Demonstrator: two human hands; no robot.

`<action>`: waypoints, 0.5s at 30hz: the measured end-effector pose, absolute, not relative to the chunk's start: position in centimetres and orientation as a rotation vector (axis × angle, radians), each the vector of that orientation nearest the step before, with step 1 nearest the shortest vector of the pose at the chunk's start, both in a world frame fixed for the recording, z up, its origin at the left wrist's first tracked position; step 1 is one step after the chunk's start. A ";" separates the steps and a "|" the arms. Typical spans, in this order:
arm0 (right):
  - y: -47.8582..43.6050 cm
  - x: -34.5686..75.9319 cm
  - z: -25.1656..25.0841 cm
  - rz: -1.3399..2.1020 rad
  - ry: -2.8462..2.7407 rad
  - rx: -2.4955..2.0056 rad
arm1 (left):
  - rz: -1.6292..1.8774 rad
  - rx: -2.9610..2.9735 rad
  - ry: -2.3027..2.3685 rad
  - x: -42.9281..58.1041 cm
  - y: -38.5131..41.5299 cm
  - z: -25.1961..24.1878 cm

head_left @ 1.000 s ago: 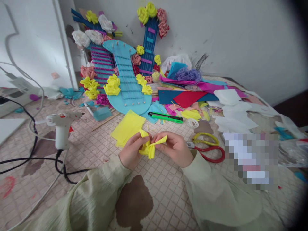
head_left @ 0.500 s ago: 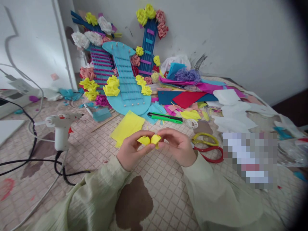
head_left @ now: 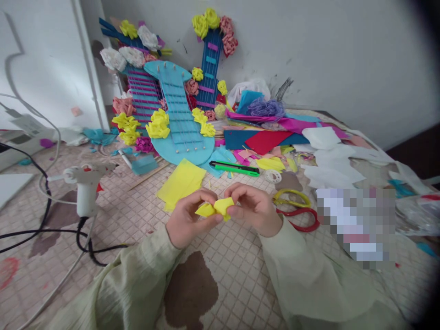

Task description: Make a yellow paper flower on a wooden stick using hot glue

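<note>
Between my two hands is a small folded piece of yellow crepe paper (head_left: 224, 205), pinched narrow in its middle and flaring to both sides like a bow. My left hand (head_left: 188, 219) pinches it near the middle with thumb and fingers. On the other side, my right hand (head_left: 257, 209) grips the right flare between thumb and fingertips. Just beyond my left hand lie flat yellow paper sheets (head_left: 182, 181). A green box cutter (head_left: 235, 168) rests past my fingertips, and scissors (head_left: 305, 219) with a red and a yellow handle loop lie right of my right hand.
At left stands a white glue gun (head_left: 86, 190) with cables trailing over the tiled-pattern tabletop. Against the wall lean a light-blue paper guitar (head_left: 178, 114) and other instrument shapes with paper flowers. Coloured paper scraps, purple yarn (head_left: 266, 108) and white sheets (head_left: 332, 169) pile up at back right.
The right flare of the yellow paper has been spread wider and turned, with my right fingers shifting slightly on it. My left hand keeps its pinch. The view has shifted slightly.
</note>
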State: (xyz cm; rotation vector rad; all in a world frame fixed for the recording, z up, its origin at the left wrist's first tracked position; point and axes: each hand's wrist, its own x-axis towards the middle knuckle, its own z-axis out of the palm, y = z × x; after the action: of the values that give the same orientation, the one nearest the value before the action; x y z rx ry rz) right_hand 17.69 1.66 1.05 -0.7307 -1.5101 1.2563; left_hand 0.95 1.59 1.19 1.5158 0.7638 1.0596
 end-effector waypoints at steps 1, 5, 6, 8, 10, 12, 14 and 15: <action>1.6 17.7 1.0 1.323 -1.485 -0.739 | 1.019 1.428 0.736 0.9 1.6 1.1; 1.6 17.5 0.8 1.498 -1.370 -0.796 | 0.922 1.097 0.706 1.0 1.5 0.6; 1.7 17.4 0.8 1.506 -1.344 -0.815 | 0.922 1.049 0.717 1.0 1.5 0.5; 1.7 17.3 0.7 1.501 -1.300 -0.842 | 0.938 0.990 0.744 1.1 1.5 0.3; 1.7 17.2 0.7 1.493 -1.278 -0.857 | 0.961 0.961 0.767 1.2 1.5 0.2; 1.8 17.2 0.6 1.479 -1.279 -0.867 | 0.990 0.949 0.780 1.3 1.5 0.2; 1.9 17.3 0.5 1.463 -1.277 -0.876 | 1.015 0.942 0.795 1.4 1.6 0.1; 2.0 17.3 0.3 1.460 -1.273 -0.878 | 1.033 0.931 0.807 1.5 1.6 0.1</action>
State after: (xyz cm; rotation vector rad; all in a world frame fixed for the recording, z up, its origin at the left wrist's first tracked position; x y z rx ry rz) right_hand 17.30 1.96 0.34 -0.8777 -1.2725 1.4604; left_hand 1.46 1.61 0.11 0.9309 0.8072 1.0331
